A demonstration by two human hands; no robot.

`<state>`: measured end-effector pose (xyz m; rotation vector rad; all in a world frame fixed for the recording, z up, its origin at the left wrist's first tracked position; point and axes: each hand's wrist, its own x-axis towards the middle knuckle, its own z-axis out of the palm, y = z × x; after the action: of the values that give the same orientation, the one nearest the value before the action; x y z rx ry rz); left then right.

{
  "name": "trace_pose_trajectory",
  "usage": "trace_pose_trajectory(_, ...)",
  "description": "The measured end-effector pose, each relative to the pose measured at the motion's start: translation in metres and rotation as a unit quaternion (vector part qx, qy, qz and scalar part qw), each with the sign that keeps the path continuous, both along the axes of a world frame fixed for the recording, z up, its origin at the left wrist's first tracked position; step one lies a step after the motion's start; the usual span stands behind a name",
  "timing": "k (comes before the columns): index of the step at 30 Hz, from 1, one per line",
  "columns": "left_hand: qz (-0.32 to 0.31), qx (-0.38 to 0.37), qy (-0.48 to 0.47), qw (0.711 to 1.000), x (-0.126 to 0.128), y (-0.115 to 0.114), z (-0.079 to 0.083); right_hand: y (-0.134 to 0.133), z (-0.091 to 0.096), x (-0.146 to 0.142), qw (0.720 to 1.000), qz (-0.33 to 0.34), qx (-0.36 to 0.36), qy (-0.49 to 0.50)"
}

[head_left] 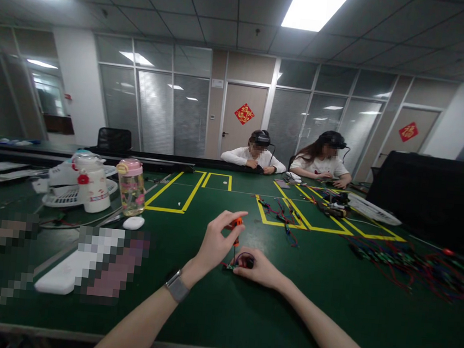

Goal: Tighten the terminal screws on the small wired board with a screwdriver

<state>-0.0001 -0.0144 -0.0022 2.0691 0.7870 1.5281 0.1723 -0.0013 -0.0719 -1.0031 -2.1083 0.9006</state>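
My left hand [216,243] is raised over the green table [211,303], thumb and forefinger pinched on the orange handle of a small screwdriver [236,225] that points down. My right hand [259,268] rests on the table just right of it, fingers closed on a small black part with red wires [238,262]. The screwdriver's tip meets that part. A watch sits on my left wrist.
A pink-lidded bottle [131,186], a white jug [93,185], a fan and a white mouse [134,222] stand at the left. Yellow tape boxes [172,193] mark the table's middle. Wire bundles [404,261] lie at the right. Two persons [282,160] sit at the far side.
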Motion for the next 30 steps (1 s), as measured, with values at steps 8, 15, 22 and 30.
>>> trace_pose_trajectory(8, -0.018, -0.011, 0.013, 1.000, 0.0007, -0.0031, -0.0004, 0.0005, 0.0014, 0.0011, 1.000, -0.006, 0.019, -0.024)
trace_pose_trajectory(15, 0.002, 0.010, 0.016, 1.000, 0.0017, 0.0007, -0.0042, 0.0020, 0.0000, 0.0010, 1.000, -0.011, 0.012, -0.023)
trace_pose_trajectory(22, 0.003, 0.022, 0.033, 0.999, 0.0014, -0.0042, -0.0008, 0.0034, -0.0028, 0.0004, 1.000, -0.011, -0.006, -0.009)
trace_pose_trajectory(30, 0.051, 0.050, 0.023, 0.997, 0.0017, -0.0022, -0.0021, 0.0043, -0.0034, 0.0040, 1.000, -0.002, 0.003, -0.015)
